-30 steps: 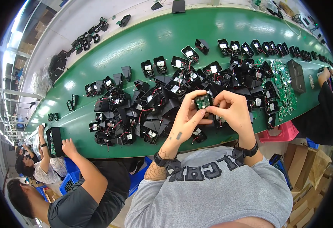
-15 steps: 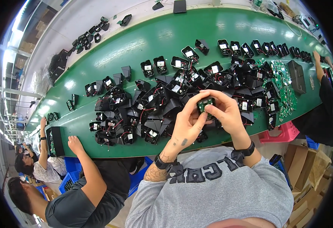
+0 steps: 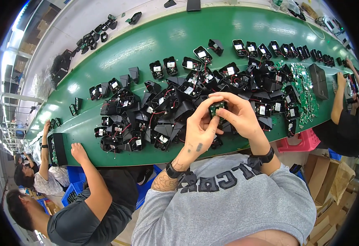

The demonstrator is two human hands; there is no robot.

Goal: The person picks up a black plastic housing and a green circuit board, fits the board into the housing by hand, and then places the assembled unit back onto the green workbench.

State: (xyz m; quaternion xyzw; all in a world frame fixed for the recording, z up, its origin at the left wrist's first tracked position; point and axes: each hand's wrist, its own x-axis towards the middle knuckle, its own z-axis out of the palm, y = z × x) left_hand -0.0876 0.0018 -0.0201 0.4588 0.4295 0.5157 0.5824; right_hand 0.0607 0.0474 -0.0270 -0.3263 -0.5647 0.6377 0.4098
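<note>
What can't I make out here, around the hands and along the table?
Head view: the back of the green circuit board, hidden by the left hand and right hand holding it.
Head view: part of the pile of black cases, covered by those same hands.
Head view: details inside the far-right row of cases, too small to tell.
Head view: the whole flat black box, cut off by the top edge.

And there it is, straight across the chest of the grey shirt [image 3: 228,213] — big, dark block lettering [image 3: 227,179], seen upside down from up here, part lost in the folds. Over to the black cases [image 3: 157,76]: white patches [image 3: 170,64] inside, any print far too small to read — same for the board [image 3: 217,106].
</note>
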